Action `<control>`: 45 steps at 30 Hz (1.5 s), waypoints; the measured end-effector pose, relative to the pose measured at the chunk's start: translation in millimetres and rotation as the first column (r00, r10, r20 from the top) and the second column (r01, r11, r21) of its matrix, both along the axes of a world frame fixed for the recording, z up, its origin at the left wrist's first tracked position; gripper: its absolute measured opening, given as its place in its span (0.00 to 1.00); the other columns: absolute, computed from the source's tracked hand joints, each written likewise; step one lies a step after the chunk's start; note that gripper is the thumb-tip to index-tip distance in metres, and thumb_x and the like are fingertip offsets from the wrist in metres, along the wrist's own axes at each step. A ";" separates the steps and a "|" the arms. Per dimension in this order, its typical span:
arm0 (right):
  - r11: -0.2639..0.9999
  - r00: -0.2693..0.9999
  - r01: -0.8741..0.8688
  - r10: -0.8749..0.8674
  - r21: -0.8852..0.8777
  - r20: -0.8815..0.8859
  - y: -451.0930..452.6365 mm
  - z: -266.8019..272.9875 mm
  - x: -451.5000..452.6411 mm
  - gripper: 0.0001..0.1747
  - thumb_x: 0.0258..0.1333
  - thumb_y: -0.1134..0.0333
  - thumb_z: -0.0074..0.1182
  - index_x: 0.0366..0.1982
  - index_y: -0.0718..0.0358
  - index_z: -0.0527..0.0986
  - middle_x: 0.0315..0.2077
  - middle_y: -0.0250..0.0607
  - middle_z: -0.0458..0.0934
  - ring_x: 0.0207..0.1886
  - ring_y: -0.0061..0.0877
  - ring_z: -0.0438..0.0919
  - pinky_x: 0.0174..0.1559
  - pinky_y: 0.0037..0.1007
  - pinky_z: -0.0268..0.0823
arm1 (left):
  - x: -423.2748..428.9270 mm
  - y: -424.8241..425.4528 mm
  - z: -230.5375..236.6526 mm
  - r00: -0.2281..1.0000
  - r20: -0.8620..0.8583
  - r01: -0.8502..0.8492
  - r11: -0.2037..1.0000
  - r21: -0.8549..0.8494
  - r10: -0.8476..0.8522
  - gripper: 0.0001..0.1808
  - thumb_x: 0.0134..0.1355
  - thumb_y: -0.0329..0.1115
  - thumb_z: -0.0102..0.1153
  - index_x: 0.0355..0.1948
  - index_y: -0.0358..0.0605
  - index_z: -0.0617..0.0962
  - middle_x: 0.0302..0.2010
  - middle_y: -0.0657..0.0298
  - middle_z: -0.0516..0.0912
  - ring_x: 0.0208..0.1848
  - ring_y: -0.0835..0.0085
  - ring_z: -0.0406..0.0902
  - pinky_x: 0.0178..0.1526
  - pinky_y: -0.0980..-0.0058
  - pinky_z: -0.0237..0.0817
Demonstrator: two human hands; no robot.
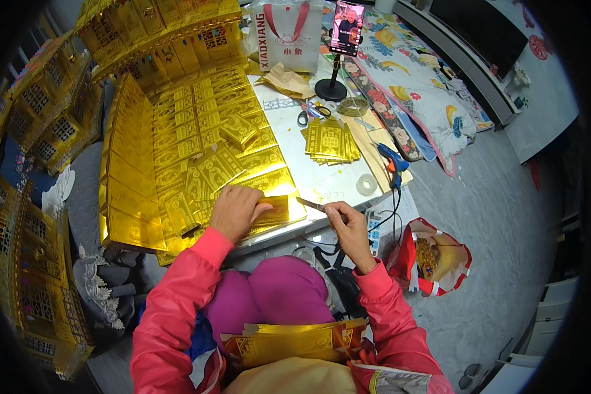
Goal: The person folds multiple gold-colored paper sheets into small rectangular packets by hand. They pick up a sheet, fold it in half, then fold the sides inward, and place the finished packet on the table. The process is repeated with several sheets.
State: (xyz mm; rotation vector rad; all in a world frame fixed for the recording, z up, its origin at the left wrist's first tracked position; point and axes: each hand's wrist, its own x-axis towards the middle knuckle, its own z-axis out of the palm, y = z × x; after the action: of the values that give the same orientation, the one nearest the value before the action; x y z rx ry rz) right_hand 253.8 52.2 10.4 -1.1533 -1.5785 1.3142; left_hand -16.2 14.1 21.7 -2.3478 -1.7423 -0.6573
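My left hand (236, 209) rests at the table's front edge with its thumb and fingers on a small gold foil piece (277, 208). In my right hand (347, 229) is a thin dark blade-like tool (311, 203), its tip pointing left, close to the foil piece's right end. Beneath and behind my left hand lies a sheet of embossed gold panels (216, 103), with a raised gold foil side wall (128, 182) at its left. A gold box-shaped piece (240, 131) and loose gold cards (214, 167) sit on the panels. More gold pieces (293, 340) lie across my lap.
A stack of gold cards (327, 140), a tape roll (366, 184), black-handled scissors (320, 112) and a blue glue gun (394, 162) lie on the right. Behind stand a phone (347, 29) on its stand and a white bag (295, 54). A red bag (423, 256) stands on the floor.
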 end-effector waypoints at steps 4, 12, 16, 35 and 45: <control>0.997 0.995 -0.069 0.067 0.028 0.079 -2.6 2.2 2.5 0.09 0.65 0.68 0.53 0.37 0.68 0.78 0.22 0.30 0.75 0.27 0.12 0.69 0.30 0.21 0.64 | -6.1 7.3 1.4 1.000 -0.021 0.016 0.999 -0.044 -0.016 0.14 0.65 0.48 0.56 0.30 0.49 0.76 0.28 0.63 0.76 0.35 0.61 0.72 0.44 0.64 0.61; 0.966 0.967 -0.243 0.248 -0.086 0.058 -23.2 -15.5 -9.3 0.10 0.66 0.67 0.52 0.38 0.67 0.77 0.20 0.29 0.73 0.24 0.11 0.66 0.27 0.21 0.61 | -11.7 16.3 4.0 0.989 -0.076 0.109 0.966 -0.233 -0.130 0.10 0.67 0.45 0.53 0.37 0.52 0.79 0.37 0.61 0.76 0.48 0.60 0.70 0.59 0.55 0.55; 0.968 0.966 -0.236 0.243 -0.088 0.087 -30.7 -21.6 -13.4 0.11 0.67 0.67 0.51 0.39 0.69 0.77 0.21 0.29 0.74 0.25 0.12 0.67 0.27 0.21 0.62 | -0.2 14.4 -7.8 0.992 -0.037 0.108 0.971 -0.213 -0.119 0.07 0.66 0.42 0.53 0.38 0.53 0.78 0.48 0.61 0.76 0.56 0.60 0.68 0.65 0.53 0.51; 0.995 0.997 -0.075 0.074 -0.057 -0.021 -32.1 -51.8 -19.4 0.08 0.64 0.69 0.52 0.34 0.67 0.77 0.25 0.29 0.75 0.29 0.12 0.69 0.31 0.18 0.63 | 12.3 10.2 -36.9 0.996 0.053 0.078 0.990 -0.117 -0.073 0.04 0.63 0.36 0.53 0.38 0.52 0.75 0.55 0.58 0.73 0.58 0.57 0.67 0.65 0.55 0.50; 0.948 0.981 -0.172 0.139 -0.268 -0.137 -27.0 -65.8 -34.2 0.13 0.70 0.62 0.49 0.36 0.64 0.75 0.22 0.29 0.72 0.26 0.14 0.68 0.30 0.20 0.62 | 34.0 -11.2 -46.4 0.967 0.003 -0.252 0.952 -0.175 0.256 0.26 0.67 0.44 0.54 0.62 0.43 0.69 0.65 0.49 0.66 0.68 0.50 0.60 0.69 0.51 0.47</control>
State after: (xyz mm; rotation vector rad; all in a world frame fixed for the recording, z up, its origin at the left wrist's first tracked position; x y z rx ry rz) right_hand 219.7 25.2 -55.3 -1.1107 -1.4553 1.7210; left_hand 17.8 2.9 -24.7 -2.1686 -2.1449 -0.5151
